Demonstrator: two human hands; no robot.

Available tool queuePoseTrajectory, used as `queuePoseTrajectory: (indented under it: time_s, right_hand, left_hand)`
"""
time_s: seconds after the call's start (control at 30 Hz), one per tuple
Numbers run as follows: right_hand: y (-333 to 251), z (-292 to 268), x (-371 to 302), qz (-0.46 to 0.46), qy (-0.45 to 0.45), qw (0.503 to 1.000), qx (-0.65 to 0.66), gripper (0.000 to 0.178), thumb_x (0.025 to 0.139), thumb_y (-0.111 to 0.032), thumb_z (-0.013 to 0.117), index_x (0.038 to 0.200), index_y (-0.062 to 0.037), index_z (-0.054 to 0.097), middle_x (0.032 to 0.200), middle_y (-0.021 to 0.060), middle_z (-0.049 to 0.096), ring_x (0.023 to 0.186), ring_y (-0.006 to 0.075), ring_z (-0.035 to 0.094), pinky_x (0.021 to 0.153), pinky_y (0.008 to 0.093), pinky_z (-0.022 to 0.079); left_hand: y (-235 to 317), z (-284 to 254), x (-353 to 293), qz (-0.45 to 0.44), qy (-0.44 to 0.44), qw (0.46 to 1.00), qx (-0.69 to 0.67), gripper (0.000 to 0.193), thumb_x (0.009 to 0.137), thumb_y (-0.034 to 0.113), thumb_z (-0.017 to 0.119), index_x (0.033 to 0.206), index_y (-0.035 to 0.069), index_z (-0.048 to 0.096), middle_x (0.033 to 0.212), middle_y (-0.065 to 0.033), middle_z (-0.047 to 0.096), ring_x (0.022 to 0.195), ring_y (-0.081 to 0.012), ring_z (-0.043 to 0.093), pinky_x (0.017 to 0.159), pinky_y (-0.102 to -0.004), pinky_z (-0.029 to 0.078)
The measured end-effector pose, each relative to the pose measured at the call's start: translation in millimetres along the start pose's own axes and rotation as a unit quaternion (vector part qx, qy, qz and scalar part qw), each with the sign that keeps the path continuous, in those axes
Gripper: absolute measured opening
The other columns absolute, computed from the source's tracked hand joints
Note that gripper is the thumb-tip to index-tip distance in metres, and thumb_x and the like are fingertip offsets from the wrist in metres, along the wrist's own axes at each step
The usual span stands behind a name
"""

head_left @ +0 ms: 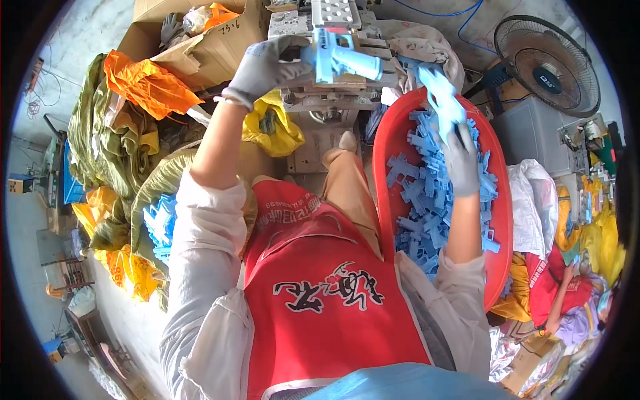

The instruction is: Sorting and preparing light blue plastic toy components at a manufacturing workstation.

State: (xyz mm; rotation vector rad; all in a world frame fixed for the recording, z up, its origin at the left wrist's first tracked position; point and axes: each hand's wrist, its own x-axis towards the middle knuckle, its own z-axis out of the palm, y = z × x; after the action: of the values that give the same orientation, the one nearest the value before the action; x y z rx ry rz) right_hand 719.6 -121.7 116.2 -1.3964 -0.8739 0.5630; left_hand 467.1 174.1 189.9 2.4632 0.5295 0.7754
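Note:
My left hand, in a grey glove, has its fingers closed on one end of a light blue plastic toy pistol. That pistol is right in front of the metal machine; whether it rests on the machine I cannot tell. My right hand, gloved in grey too, grips another light blue toy pistol, slightly blurred, raised over the far part of the red tub. Below it, many loose blue toy pistol pieces fill the tub.
An open cardboard box and orange bag sit at the far left. Nearer is a green sack with blue pieces. A black fan stands at the far right. Another person sits at the right edge.

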Motion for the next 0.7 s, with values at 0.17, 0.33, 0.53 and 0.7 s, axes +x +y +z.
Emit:
queuePoseTrajectory:
  time_s: [0.17,0.33,0.53,0.7]
  right_hand:
    - [-19.4,52.9,76.2,-0.164,-0.104,0.961,-0.197,0.039,0.088,-0.009,0.057,0.127,-0.0054,0.051,0.114,0.0084,0.059,0.104,0.017,0.058,0.084,0.0269,0.046]
    - [-28.9,90.9,109.0,-0.335,-0.152,0.875,-0.315,0.042,0.081,-0.008,0.063,0.122,-0.0106,0.054,0.113,0.0133,0.057,0.106,0.0329,0.055,0.09,0.0372,0.045]
    - [-24.6,94.6,132.2,-0.502,-0.234,0.622,-0.554,0.045,0.077,-0.003,0.057,0.122,-0.0071,0.055,0.125,0.0166,0.052,0.115,0.0347,0.05,0.097,0.038,0.041]
    - [-40.9,73.2,87.1,-0.395,-0.141,0.767,-0.485,0.041,0.091,-0.018,0.052,0.13,-0.0071,0.05,0.13,0.0121,0.052,0.122,0.0292,0.047,0.102,0.0391,0.033]
  left_hand:
    - [14.4,-27.5,-66.7,-0.116,0.044,0.992,0.011,0.04,0.073,0.018,0.074,0.109,0.005,0.064,0.094,-0.0117,0.069,0.085,-0.018,0.068,0.076,-0.0295,0.052]
    - [-4.8,-56.3,-169.2,-0.184,0.118,0.976,0.002,0.041,0.073,0.017,0.075,0.111,0.007,0.064,0.1,-0.0084,0.069,0.09,-0.0163,0.067,0.079,-0.0273,0.051]
    - [-20.2,-94.8,-291.0,-0.303,0.212,0.929,-0.002,0.043,0.076,0.018,0.073,0.115,0.004,0.062,0.102,-0.0088,0.069,0.091,-0.0148,0.066,0.081,-0.0299,0.051]
    - [7.8,-129.4,-339.2,-0.387,0.253,0.885,0.051,0.043,0.078,0.01,0.071,0.119,0.001,0.059,0.107,-0.0094,0.067,0.095,-0.0127,0.063,0.088,-0.0285,0.049]
